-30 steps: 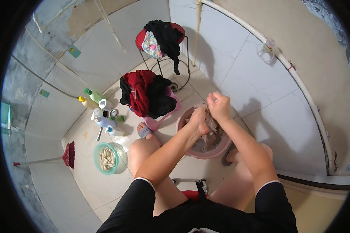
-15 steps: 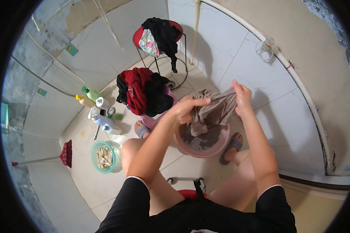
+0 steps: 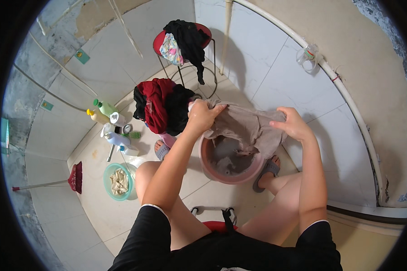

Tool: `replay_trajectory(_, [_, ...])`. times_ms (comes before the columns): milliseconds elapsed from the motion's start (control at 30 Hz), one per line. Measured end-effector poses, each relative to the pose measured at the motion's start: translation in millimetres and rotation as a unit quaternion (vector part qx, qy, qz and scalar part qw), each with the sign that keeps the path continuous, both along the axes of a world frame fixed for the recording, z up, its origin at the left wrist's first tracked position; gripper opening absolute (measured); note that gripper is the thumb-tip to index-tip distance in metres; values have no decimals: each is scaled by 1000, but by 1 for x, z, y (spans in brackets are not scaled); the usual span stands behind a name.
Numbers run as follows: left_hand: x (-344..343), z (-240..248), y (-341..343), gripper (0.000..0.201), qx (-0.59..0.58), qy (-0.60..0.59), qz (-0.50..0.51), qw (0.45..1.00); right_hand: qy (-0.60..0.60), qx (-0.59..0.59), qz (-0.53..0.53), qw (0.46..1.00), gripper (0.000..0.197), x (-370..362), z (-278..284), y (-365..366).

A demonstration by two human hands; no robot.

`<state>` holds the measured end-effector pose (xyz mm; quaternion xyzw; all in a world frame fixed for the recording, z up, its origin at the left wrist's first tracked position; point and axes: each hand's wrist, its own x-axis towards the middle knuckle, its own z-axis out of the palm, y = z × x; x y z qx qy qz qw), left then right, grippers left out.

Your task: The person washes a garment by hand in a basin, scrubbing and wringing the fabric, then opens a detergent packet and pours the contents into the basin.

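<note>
A wet grey-brown garment (image 3: 246, 124) is stretched between my two hands above a pink basin (image 3: 230, 180). My left hand (image 3: 203, 116) is closed on its left end, thumb along the top edge. My right hand (image 3: 295, 124) pinches the right end, with the thumb on the near side. Cloudy water (image 3: 226, 156) fills the basin, and the garment's lower folds hang down over its far and right side. What kind of garment it is, I cannot make out. The basin stands on the floor between my feet.
A heap of red and black clothes (image 3: 160, 106) rises left of the basin. Behind it, a red stool (image 3: 158, 41) carries more clothes. Several bottles (image 3: 106, 108) stand at the left, near a green basin (image 3: 106, 187) with pale cloth. A red brush (image 3: 75, 177) leans by the left wall.
My hands have moved apart, the left one leftward and up, the right one slightly right and down. The bunched garment is now spread out wide between them.
</note>
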<state>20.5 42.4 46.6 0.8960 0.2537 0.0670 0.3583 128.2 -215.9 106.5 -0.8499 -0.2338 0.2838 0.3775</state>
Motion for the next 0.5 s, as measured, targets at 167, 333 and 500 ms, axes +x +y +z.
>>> replay_trajectory(167, [2,-13,4,49,26,-244,3,969,92,184,-47,977,29,11,-17,0])
replay_trajectory(333, [-4,3,-12,49,-570,-141,24,809,269,301,-172,899,27,4,-14,7])
replay_trajectory(500, [-2,-2,-29,53,-719,-108,13,686,282,417,-150,851,26,7,-43,14])
